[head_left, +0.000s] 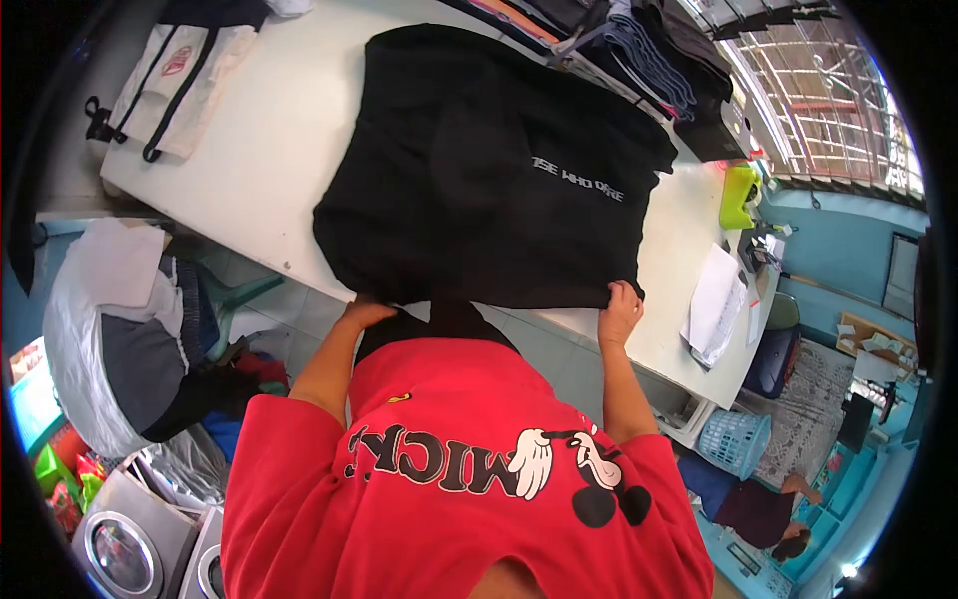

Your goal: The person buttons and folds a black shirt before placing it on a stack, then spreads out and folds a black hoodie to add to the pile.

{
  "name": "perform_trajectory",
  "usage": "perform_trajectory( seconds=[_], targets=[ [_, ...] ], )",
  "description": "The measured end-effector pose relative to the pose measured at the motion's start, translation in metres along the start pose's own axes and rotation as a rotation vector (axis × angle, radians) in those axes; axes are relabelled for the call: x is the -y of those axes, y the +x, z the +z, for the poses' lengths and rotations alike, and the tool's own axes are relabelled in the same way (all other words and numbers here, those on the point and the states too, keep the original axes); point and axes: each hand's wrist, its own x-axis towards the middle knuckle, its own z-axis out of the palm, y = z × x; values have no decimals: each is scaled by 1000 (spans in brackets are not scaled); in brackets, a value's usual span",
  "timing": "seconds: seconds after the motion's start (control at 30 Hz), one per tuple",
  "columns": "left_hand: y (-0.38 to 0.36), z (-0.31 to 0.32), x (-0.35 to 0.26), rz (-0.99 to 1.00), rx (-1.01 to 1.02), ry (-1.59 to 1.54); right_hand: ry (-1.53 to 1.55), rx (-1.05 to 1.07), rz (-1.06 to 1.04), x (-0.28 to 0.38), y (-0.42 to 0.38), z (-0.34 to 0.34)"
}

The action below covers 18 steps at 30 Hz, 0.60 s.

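A black shirt [449, 190] with white lettering lies spread flat on the white table [239, 160], its lower edge at the table's near side. At the near left corner, my left hand [369, 311] grips the hem, with its fingertips partly hidden by the cloth. My right hand [621, 313] pinches the near right corner, fingers bent over the fabric. A few soft creases run across the shirt's middle.
Folded clothes [639, 60] are piled at the back right, beside a black box [718, 130]. Papers [714, 309] lie on the right. A cream bag [190, 90] sits at the far left. A blue basket [734, 443] stands below right. Another person [758, 511] is further off.
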Motion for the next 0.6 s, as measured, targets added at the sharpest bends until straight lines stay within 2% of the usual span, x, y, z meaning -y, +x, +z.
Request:
perform_trajectory(
  seconds=[0.07,0.1,0.17,0.2,0.27,0.3,0.37,0.4,0.47,0.5,0.57,0.6],
  targets=[
    [-15,-7,15,-177,264,187,-22,13,120,-4,-2,-1],
    [-28,-13,21,-181,258,191,-14,12,118,-5,-2,-4],
    [-55,-28,28,111,90,218,-6,55,184,-9,-1,-7],
    [-66,-41,23,106,89,226,5,59,181,-9,0,-8],
    [-92,-83,-1,-121,332,35,30,64,165,-13,3,-10],
    [-103,-101,-14,-126,334,46,44,66,149,-15,3,-11],
    [-122,-132,-44,-174,347,-447,116,39,133,-22,9,-14],
    [-128,-151,-67,-181,350,-441,198,2,94,-27,12,-16],
    [-129,-190,-116,-268,485,-667,272,-101,18,-32,19,-26],
    [-127,-203,-131,-276,484,-659,281,-96,22,-40,24,-26],
    [-116,-227,-159,-261,633,-974,414,-16,19,-57,40,-24],
    [-108,-244,-177,-157,615,-1002,514,0,43,-58,50,-29]
  ],
)
